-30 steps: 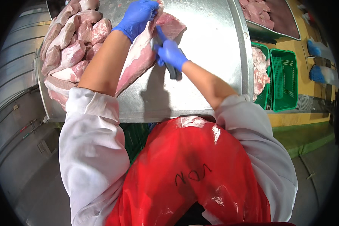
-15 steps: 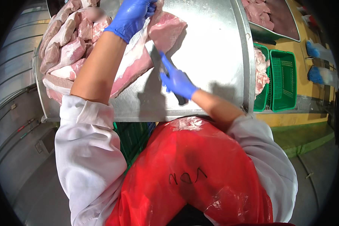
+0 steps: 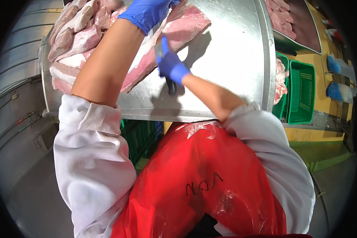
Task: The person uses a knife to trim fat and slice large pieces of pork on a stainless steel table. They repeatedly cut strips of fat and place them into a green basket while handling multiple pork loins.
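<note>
Head view, left hand (image 3: pixel 148 15): meat (image 3: pixel 186 29) is gripped by a lifted flap, near the upper edge.
Right hand (image 3: pixel 172 65): knife (image 3: pixel 171 87) is grasped, its blade held at the meat.
Meat: laid on the table (image 3: pixel 238 55), beside a pile (image 3: pixel 83 44).

We count 1 metal table (image 3: pixel 238 59); over it, 1 left hand (image 3: pixel 150 14), 1 right hand (image 3: pixel 172 66), 1 knife (image 3: pixel 171 88) and 1 long meat cut (image 3: pixel 184 29); right of it, 2 green baskets (image 3: pixel 301 107) and 1 metal tub (image 3: pixel 306 29). Meat pieces (image 3: pixel 80 41) on its left overlap, uncountable.

Green basket (image 3: pixel 302 81) — perforated sides, metal tub (image 3: pixel 306 28), yellow floor (image 3: pixel 313 134)
</note>
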Demonstrator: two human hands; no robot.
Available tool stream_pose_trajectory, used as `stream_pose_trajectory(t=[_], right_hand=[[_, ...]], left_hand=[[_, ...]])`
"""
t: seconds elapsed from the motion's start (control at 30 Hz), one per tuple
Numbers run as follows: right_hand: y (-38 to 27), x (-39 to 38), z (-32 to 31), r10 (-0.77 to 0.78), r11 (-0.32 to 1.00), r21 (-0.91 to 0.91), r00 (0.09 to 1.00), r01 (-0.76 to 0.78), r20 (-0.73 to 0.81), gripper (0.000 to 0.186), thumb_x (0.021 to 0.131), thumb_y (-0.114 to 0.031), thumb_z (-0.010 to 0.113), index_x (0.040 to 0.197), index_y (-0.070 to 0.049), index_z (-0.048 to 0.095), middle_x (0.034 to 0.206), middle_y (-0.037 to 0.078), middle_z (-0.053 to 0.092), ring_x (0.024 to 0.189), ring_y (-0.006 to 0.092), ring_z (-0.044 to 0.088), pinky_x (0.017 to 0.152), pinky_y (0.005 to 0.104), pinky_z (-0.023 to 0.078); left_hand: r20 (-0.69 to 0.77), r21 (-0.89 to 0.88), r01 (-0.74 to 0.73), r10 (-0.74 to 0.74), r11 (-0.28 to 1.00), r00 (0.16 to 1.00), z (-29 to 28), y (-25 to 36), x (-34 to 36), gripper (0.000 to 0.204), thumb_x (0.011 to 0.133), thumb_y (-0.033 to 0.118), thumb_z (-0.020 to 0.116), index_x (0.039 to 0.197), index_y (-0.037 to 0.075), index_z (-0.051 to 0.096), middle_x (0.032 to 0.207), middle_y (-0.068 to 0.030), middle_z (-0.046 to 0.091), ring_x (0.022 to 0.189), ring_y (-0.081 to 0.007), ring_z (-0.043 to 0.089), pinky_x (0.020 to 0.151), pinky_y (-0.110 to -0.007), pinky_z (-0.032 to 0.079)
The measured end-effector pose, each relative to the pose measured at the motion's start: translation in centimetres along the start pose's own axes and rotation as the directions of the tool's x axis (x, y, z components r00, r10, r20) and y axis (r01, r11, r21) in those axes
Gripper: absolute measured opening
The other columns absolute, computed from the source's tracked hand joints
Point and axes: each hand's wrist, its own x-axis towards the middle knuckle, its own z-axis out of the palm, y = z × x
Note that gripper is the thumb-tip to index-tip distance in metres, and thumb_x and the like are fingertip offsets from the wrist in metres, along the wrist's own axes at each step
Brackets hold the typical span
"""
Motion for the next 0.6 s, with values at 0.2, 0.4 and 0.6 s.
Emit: stream_pose_trajectory(t=[0.2, 0.4, 0.6], right_hand=[[2.3, -0.9, 4.5, -0.146, 0.972, 0.187, 0.989, 0.143, 0.003, 0.082, 0.097, -0.007, 0.049, 0.164, -0.017, 0.002, 0.074, 0.016, 0.063, 0.052, 0.0244, 0.063, 0.050, 0.0386, 0.055], [-1.3, -5.5, 5.1, -0.125, 0.991, 0.048, 0.992, 0.124, 0.025, 0.084, 0.096, -0.011, 0.054, 0.163, -0.006, 0.003, 0.116, 0.030, 0.057, 0.069, 0.0319, 0.069, 0.060, 0.0407, 0.058], [-2.2, 1.8, 6.6, 0.180, 0.860, 0.450, 0.968, -0.241, 0.175, 0.081, 0.101, -0.015, 0.053, 0.163, -0.008, 0.000, 0.073, 0.013, 0.059, 0.056, 0.0203, 0.061, 0.053, 0.0354, 0.055]], left_hand=[[0.013, -0.051, -0.053, 0.053, 0.997, 0.999, 0.0, 2.9, -2.2, 0.015, 0.093, 0.008, 0.056, 0.079, 0.009, 0.062, 0.066, -0.0016, 0.055, 0.055, -0.0112, 0.049, 0.049, -0.025, 0.038], [0.026, -0.212, -0.066, 0.073, 0.975, 0.997, -3.2, 4.9, -2.8, 0.015, 0.096, 0.010, 0.057, 0.082, 0.012, 0.061, 0.067, 0.0018, 0.054, 0.055, -0.0087, 0.049, 0.049, -0.023, 0.037], [0.072, -0.205, -0.157, 0.175, 0.966, 0.982, -3.2, 8.1, -7.2, 0.012, 0.097, 0.013, 0.056, 0.086, 0.011, 0.060, 0.067, 0.0026, 0.053, 0.054, -0.0082, 0.048, 0.048, -0.022, 0.037]])
